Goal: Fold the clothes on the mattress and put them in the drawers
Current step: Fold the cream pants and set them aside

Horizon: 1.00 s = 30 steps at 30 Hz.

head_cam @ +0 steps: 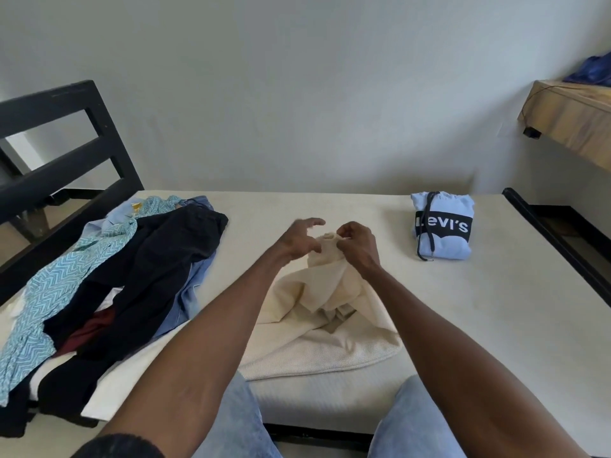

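Note:
A cream knitted garment point(317, 328) lies bunched in the middle of the mattress point(463, 309), part of it lifted into a peak. My right hand point(358, 244) pinches the top of that peak. My left hand point(302, 238) hovers just left of it with fingers spread and curved, holding nothing. A heap of unfolded clothes point(109, 285) covers the left side: a teal zigzag piece, black garments, something blue and something dark red. A folded light-blue Levi's hoodie point(443, 226) sits at the far right of the mattress.
A black bed frame headboard point(62, 150) rises at the left and a black rail point(555, 239) runs along the right. A wooden shelf point(575, 120) with a blue item is mounted on the right wall. My knees in light jeans point(420, 421) meet the near edge.

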Tool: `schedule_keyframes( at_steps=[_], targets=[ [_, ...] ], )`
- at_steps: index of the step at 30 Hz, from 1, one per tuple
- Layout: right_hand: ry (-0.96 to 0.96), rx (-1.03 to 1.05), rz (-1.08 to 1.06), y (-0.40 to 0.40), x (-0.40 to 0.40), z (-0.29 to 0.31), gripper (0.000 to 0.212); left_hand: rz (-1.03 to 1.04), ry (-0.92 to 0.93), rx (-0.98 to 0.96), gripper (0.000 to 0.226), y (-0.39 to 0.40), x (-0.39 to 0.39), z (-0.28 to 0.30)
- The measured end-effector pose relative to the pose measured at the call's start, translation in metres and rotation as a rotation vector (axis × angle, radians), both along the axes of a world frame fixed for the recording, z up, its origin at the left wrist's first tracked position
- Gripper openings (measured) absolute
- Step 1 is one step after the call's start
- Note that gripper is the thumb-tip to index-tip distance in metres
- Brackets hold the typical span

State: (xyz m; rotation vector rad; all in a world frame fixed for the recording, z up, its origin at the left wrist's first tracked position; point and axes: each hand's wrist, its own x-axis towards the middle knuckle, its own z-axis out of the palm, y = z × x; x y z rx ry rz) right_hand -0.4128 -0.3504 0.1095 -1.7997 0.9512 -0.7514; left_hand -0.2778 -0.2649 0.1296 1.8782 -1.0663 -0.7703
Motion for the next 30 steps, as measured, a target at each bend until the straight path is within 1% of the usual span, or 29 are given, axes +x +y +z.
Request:
schedule_keyframes(
  at_steps=[1, 2, 3, 5, 7, 8, 9, 10, 12, 13, 15, 16, 17, 19, 20, 22, 23, 25, 26, 28, 29, 30],
  targets=[
    [0.007, 0.007, 0.045, -0.005, 0.001, 0.01, 0.023, -0.065, -0.153, 0.014, 0.059, -0.001, 0.007, 0.009],
    [-0.008, 0.019, 0.082, -0.009, 0.002, 0.019, 0.025, -0.126, -0.228, 0.023, 0.055, -0.003, 0.014, 0.017],
    [-0.045, 0.025, 0.108, -0.013, 0.004, 0.032, 0.026, -0.165, -0.247, 0.014, 0.045, -0.006, 0.018, 0.031],
    [-0.133, 0.023, 0.114, -0.019, 0.008, 0.057, 0.026, -0.174, -0.308, -0.019, 0.025, -0.013, 0.024, 0.057],
    [-0.226, 0.007, 0.069, -0.025, 0.011, 0.088, 0.022, -0.132, -0.442, -0.091, 0.02, -0.024, 0.027, 0.091],
    [-0.279, 0.002, 0.043, -0.027, 0.013, 0.104, 0.021, -0.106, -0.47, -0.116, 0.016, -0.029, 0.027, 0.108],
    [-0.322, -0.004, 0.021, -0.029, 0.016, 0.118, 0.02, -0.098, -0.45, -0.119, 0.015, -0.032, 0.026, 0.123],
    [-0.356, -0.018, 0.009, -0.031, 0.019, 0.131, 0.02, -0.104, -0.407, -0.094, 0.025, -0.036, 0.026, 0.137],
    [-0.388, -0.048, 0.022, -0.033, 0.025, 0.153, 0.021, -0.107, -0.342, -0.034, 0.055, -0.04, 0.023, 0.163],
    [-0.389, -0.061, 0.034, -0.033, 0.027, 0.165, 0.022, -0.073, -0.322, -0.045, 0.064, -0.042, 0.023, 0.177],
    [-0.373, -0.081, 0.039, -0.033, 0.03, 0.179, 0.026, 0.036, -0.283, -0.079, 0.067, -0.043, 0.026, 0.198],
    [-0.376, -0.09, 0.037, -0.033, 0.032, 0.186, 0.029, 0.064, -0.284, -0.061, 0.061, -0.042, 0.028, 0.211],
    [-0.375, -0.102, 0.025, -0.032, 0.032, 0.189, 0.03, 0.057, -0.297, -0.027, 0.05, -0.042, 0.028, 0.221],
    [-0.382, -0.202, -0.029, -0.025, 0.036, 0.194, 0.028, 0.028, -0.383, -0.016, 0.023, -0.041, 0.025, 0.242],
    [-0.379, -0.278, -0.067, -0.022, 0.039, 0.194, 0.025, 0.031, -0.439, -0.046, 0.015, -0.041, 0.022, 0.252],
    [-0.291, -0.383, -0.111, -0.013, 0.047, 0.194, 0.016, 0.047, -0.542, -0.148, 0.015, -0.04, 0.018, 0.274],
    [-0.203, -0.389, -0.108, -0.008, 0.052, 0.197, 0.022, 0.037, -0.588, -0.188, 0.017, -0.039, 0.016, 0.289],
    [-0.031, -0.287, -0.089, -0.001, 0.06, 0.201, 0.039, -0.021, -0.635, -0.23, 0.018, -0.037, 0.015, 0.316],
    [0.009, -0.225, -0.093, 0.003, 0.062, 0.206, 0.038, -0.04, -0.641, -0.25, 0.016, -0.036, 0.014, 0.33],
    [-0.013, -0.147, -0.144, 0.005, 0.062, 0.215, 0.02, -0.028, -0.63, -0.295, 0.019, -0.033, 0.015, 0.351],
    [-0.034, -0.161, -0.192, 0.004, 0.061, 0.219, 0.014, -0.011, -0.625, -0.314, 0.02, -0.032, 0.019, 0.358],
    [-0.054, -0.19, -0.233, 0.001, 0.058, 0.22, 0.013, 0.014, -0.628, -0.319, 0.022, -0.032, 0.022, 0.359]
  ],
)
